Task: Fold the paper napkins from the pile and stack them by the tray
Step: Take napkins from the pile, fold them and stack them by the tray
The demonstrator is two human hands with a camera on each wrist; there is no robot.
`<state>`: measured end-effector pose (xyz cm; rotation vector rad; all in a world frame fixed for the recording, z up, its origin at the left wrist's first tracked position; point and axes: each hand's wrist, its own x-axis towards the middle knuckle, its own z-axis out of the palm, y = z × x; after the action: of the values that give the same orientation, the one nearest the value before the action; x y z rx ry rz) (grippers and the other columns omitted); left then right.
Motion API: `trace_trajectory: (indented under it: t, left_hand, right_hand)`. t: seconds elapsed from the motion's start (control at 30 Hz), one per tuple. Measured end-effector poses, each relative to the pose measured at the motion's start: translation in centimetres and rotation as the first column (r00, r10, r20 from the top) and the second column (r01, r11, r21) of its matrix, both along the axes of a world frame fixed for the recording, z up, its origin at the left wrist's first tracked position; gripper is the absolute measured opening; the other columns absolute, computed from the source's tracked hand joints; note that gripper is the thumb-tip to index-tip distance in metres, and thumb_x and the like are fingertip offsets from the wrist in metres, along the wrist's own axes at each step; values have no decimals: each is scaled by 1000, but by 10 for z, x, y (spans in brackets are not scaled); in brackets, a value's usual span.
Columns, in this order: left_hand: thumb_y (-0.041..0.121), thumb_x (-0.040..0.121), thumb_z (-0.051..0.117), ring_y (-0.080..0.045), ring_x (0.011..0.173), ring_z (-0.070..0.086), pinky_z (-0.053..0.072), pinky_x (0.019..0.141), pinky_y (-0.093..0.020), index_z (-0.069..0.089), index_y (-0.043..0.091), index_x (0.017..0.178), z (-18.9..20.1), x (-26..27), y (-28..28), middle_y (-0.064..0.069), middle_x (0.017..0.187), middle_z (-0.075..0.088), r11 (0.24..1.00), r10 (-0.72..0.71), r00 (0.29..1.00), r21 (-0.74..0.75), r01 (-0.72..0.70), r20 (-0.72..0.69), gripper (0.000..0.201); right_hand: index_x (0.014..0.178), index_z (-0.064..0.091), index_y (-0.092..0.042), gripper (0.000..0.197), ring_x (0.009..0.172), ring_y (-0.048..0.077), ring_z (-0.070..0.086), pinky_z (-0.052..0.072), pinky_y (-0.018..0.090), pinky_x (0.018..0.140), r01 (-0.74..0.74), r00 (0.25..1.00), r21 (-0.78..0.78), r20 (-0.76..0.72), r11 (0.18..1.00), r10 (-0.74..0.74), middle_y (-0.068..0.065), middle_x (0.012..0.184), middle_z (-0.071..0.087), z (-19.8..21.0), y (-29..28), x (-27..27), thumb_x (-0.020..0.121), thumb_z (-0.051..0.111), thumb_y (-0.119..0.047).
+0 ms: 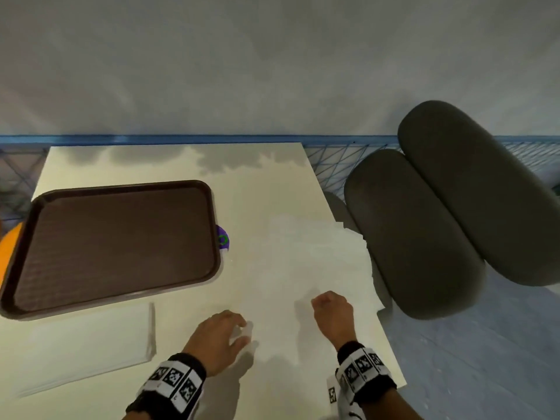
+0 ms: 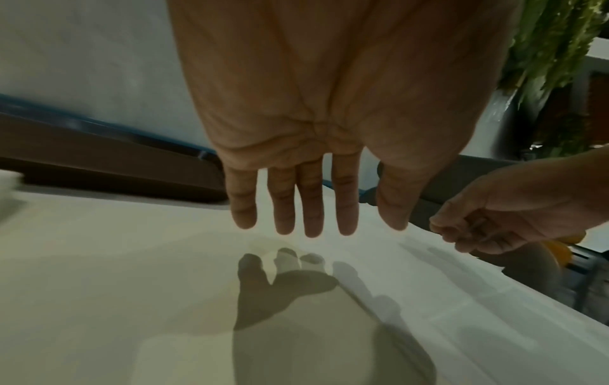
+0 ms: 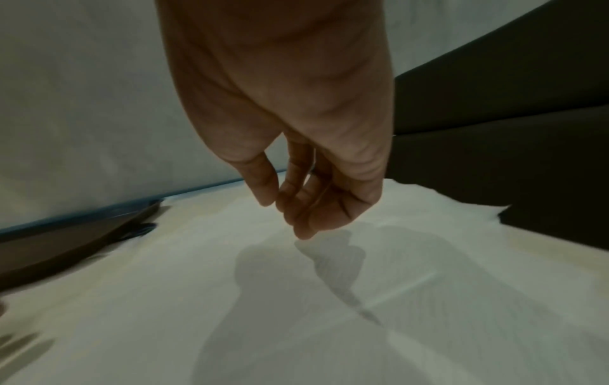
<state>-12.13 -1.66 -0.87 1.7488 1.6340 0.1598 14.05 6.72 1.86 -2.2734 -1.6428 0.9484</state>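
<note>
Napkins are the matter here, and they lie in two places on the pale table (image 1: 181, 165). From the head view, a loose spread of white napkin sheets (image 1: 309, 256) covers the table from the centre out to about 3 o'clock, its ragged far edge reaching the table's right side beside the dark padded chair (image 1: 454, 207). A squared stack of folded napkins (image 1: 88, 344) lies at about 8 o'clock, just beside the near rim of the brown tray (image 1: 39, 204), which sits at 9 to 10 o'clock.

Both hands are over the near part of the spread sheets. The left hand (image 1: 218, 338) is at 6 o'clock, palm down, fingers (image 2: 311, 208) straight and a little apart; the left wrist view shows them above the paper with their shadow below, holding nothing. The right hand (image 1: 331, 310) is at about 5 o'clock, its fingers (image 3: 306, 198) loosely curled and drooping toward the sheet; the right wrist view shows nothing between them, though whether the lowest fingertip touches the paper I cannot tell. The folded stack lies well to the left of the left hand, apart from it. A small purple object (image 1: 222, 239) peeks out at the tray's right edge.
</note>
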Motion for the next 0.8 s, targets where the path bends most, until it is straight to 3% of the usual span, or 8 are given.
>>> trace_trajectory:
  t: [0.07,0.13,0.2,0.33,0.43,0.57,0.73,0.8]
  left_hand:
    - [55,93,46,-12,131,47,36,109,-28,51,31,134,-3,21,12,9,145,47,999,-13,999,-41,12,-43,47]
    - [50,96,48,-17,148,26,28,118,-37,37,32,146,-5,34,19,4,162,24,994,-40,989,-110,25,-140,54]
    - [47,98,47,-18,153,8,22,120,-45,24,35,153,-3,40,20,6,167,3,983,-77,974,-177,40,-211,61]
    - [47,99,46,-19,154,-1,23,121,-47,19,36,155,-1,42,18,7,166,-10,970,-94,972,-238,41,-215,63]
    - [43,99,50,-19,154,-3,22,121,-51,18,37,155,-1,40,17,9,166,-12,961,-92,974,-276,32,-208,65]
    - [38,97,54,-19,154,-4,21,121,-53,20,39,154,-1,39,16,11,166,-11,960,-48,984,-280,-1,-171,66]
    - [38,96,53,-17,154,-7,13,121,-58,22,41,153,1,39,16,15,165,-11,948,-4,992,-315,-37,-127,65]
    - [39,96,53,-16,154,-8,10,121,-61,23,41,153,1,37,15,16,165,-10,943,18,994,-327,-52,-106,64]
  right_hand:
    - [94,73,-11,18,97,28,67,47,26,78,34,999,15,22,999,-34,7,100,74,1,27,22,95,58,-22]
    - [97,72,-10,18,103,30,65,49,30,86,77,997,40,-8,996,-77,10,106,73,-1,58,35,94,59,-21]
    - [107,69,-6,23,111,32,62,47,33,93,90,996,57,-28,994,-89,13,116,70,-4,86,39,93,62,-23]
    - [136,46,-3,68,130,38,45,41,46,103,142,989,4,-34,990,-142,20,137,49,-13,125,27,88,70,-45]
    - [142,33,-4,89,133,42,42,42,54,105,136,991,-101,10,985,-136,21,142,43,-22,140,17,81,75,-54]
    - [137,44,2,70,127,41,52,46,44,100,168,981,-88,-86,982,-175,24,138,55,-35,150,17,84,80,-27]
    - [125,60,-7,44,124,37,49,42,42,99,52,996,-80,83,995,-45,18,132,56,-41,151,19,90,65,-34]
    - [114,66,-9,31,117,35,56,45,38,95,-8,1000,-3,14,1000,8,12,121,65,-28,147,12,89,63,-27]
